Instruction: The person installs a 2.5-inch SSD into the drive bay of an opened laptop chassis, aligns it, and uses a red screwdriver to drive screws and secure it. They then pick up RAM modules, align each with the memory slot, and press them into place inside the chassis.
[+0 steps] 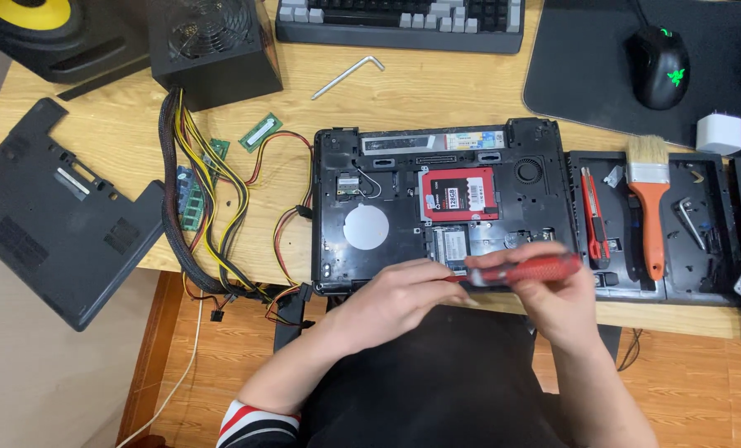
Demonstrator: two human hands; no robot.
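An opened black laptop base (387, 199) lies upside down on the wooden desk, showing a red-labelled drive (459, 193), a memory module (451, 245) and a fan (530, 172). My right hand (557, 294) grips the red handle of a screwdriver (536, 268) held sideways over the laptop's near edge. My left hand (399, 294) pinches the screwdriver's shaft end, just below the memory module.
A black bottom cover (47, 216) hangs over the desk's left edge. A power supply (213, 46) trails coloured cables (213, 191). Loose memory sticks (260, 131), an Allen key (347, 75), keyboard (404, 21), mouse (659, 66), brush (651, 195) and red cutter (593, 220) on a tray.
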